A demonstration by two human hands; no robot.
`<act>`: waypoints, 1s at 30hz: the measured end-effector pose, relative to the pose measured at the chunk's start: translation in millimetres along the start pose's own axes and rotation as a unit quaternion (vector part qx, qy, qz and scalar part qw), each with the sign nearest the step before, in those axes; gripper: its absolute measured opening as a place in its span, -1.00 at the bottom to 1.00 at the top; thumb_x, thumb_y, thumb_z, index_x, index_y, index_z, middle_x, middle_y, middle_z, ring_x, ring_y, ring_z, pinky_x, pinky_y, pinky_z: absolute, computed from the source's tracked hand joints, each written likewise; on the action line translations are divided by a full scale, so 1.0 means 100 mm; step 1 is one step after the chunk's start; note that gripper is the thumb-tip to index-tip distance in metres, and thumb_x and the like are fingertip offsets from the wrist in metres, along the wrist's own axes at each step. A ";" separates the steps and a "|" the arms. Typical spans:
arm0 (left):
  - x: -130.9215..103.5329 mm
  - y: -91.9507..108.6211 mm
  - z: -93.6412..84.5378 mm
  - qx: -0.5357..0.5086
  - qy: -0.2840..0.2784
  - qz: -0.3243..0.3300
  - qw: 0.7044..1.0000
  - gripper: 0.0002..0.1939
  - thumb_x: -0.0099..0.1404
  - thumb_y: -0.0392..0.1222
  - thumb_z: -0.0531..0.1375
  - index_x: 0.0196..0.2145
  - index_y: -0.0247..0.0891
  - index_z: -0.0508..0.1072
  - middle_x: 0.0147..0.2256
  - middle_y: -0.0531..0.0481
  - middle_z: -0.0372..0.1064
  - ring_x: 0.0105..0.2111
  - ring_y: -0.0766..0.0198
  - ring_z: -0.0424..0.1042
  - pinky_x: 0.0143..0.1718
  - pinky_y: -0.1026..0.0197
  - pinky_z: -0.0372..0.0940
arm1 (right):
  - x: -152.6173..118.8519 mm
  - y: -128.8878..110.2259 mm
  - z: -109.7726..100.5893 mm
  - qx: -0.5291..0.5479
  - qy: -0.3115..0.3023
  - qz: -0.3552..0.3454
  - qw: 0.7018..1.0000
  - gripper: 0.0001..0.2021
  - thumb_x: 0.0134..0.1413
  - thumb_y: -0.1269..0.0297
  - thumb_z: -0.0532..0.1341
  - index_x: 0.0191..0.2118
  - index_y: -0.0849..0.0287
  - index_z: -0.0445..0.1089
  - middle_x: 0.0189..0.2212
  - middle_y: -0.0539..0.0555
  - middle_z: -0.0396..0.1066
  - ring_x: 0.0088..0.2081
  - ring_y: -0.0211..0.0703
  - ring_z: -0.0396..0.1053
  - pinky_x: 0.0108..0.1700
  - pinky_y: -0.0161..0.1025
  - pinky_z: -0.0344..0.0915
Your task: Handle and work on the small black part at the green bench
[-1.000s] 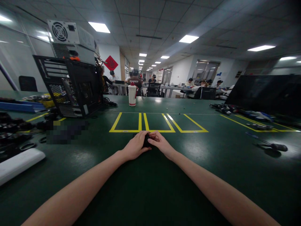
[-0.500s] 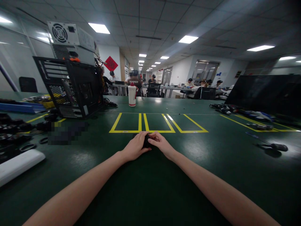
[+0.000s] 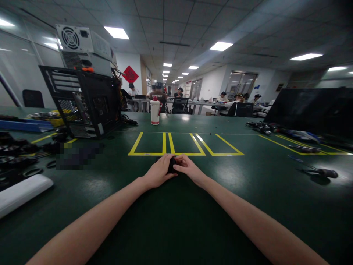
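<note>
At the middle of the green table [image 3: 176, 217], a small black object [image 3: 171, 166] sits between my two hands, mostly covered by the fingers. My left hand [image 3: 160, 171] is wrapped round its left side, thumb low and fingers over the top. From the right, my right hand [image 3: 186, 166] closes its fingertips and thumb on the object's upper right side. Just beyond the hands are yellow tape outlines [image 3: 188, 154] on the table top.
An open black computer case [image 3: 95, 103] with power supplies [image 3: 75, 38] on top stands at left. Cables, a white bar [image 3: 23, 195] and a blue tray [image 3: 26, 126] lie left. A white cup [image 3: 155, 112] stands ahead. A screwdriver [image 3: 327, 173] and black monitor [image 3: 314, 110] are right. People sit far behind.
</note>
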State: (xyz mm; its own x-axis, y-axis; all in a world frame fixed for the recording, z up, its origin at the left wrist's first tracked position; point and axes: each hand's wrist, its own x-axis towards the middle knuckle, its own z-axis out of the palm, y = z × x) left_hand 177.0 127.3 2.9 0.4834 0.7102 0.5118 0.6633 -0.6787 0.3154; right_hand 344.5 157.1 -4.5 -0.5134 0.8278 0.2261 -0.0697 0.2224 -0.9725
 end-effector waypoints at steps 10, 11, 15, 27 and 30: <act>-0.01 0.00 -0.01 -0.002 -0.002 -0.004 1.000 -0.36 0.10 -0.11 0.17 0.05 -0.19 -0.07 -0.01 -0.15 0.06 -0.01 0.06 0.15 -0.04 -0.06 0.15 | 0.02 0.00 0.00 -0.002 0.011 0.024 1.000 -0.69 -0.20 0.25 0.24 -0.25 0.14 0.24 -0.25 0.02 0.28 -0.16 -0.21 0.25 -0.04 -0.12 0.13; -0.01 0.01 -0.01 -0.002 -0.003 -0.005 1.000 -0.37 0.10 -0.11 0.17 0.05 -0.19 -0.07 -0.01 -0.14 0.06 -0.01 0.06 0.15 -0.04 -0.07 0.15 | 0.01 -0.01 0.00 -0.002 0.008 0.019 1.000 -0.67 -0.23 0.27 0.25 -0.25 0.13 0.23 -0.24 0.02 0.28 -0.15 -0.21 0.24 -0.03 -0.13 0.13; 0.00 0.02 -0.02 0.000 -0.006 -0.005 1.000 -0.39 0.11 -0.11 0.17 0.04 -0.20 -0.05 -0.02 -0.13 0.07 -0.01 0.07 0.14 -0.02 -0.05 0.14 | -0.03 -0.06 0.02 -0.011 0.001 0.009 1.000 -0.64 -0.25 0.30 0.27 -0.24 0.09 0.20 -0.25 -0.01 0.26 -0.15 -0.21 0.23 -0.03 -0.13 0.12; 0.00 0.00 0.00 -0.002 0.003 0.001 1.000 -0.38 0.09 -0.11 0.18 0.03 -0.21 -0.04 -0.03 -0.14 0.07 -0.01 0.07 0.14 -0.02 -0.04 0.13 | 0.00 -0.07 0.04 -0.009 0.012 0.033 0.999 -0.69 -0.21 0.28 0.25 -0.25 0.13 0.22 -0.26 0.02 0.26 -0.16 -0.21 0.23 -0.05 -0.14 0.15; 0.00 -0.01 0.01 0.001 0.006 0.004 1.000 -0.37 0.09 -0.12 0.18 0.03 -0.23 -0.04 -0.03 -0.15 0.08 -0.01 0.08 0.14 -0.01 -0.03 0.12 | -0.02 -0.08 0.03 0.004 -0.004 0.015 1.000 -0.65 -0.26 0.30 0.28 -0.25 0.11 0.21 -0.27 0.00 0.26 -0.16 -0.21 0.24 -0.05 -0.14 0.15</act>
State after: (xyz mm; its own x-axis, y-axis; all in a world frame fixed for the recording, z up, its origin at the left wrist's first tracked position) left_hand 177.1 127.8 2.2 0.4814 0.7030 0.5235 0.6613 -0.6833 0.3096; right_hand 343.0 152.2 2.6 -0.5222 0.8299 0.1965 -0.0612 0.1933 -0.9792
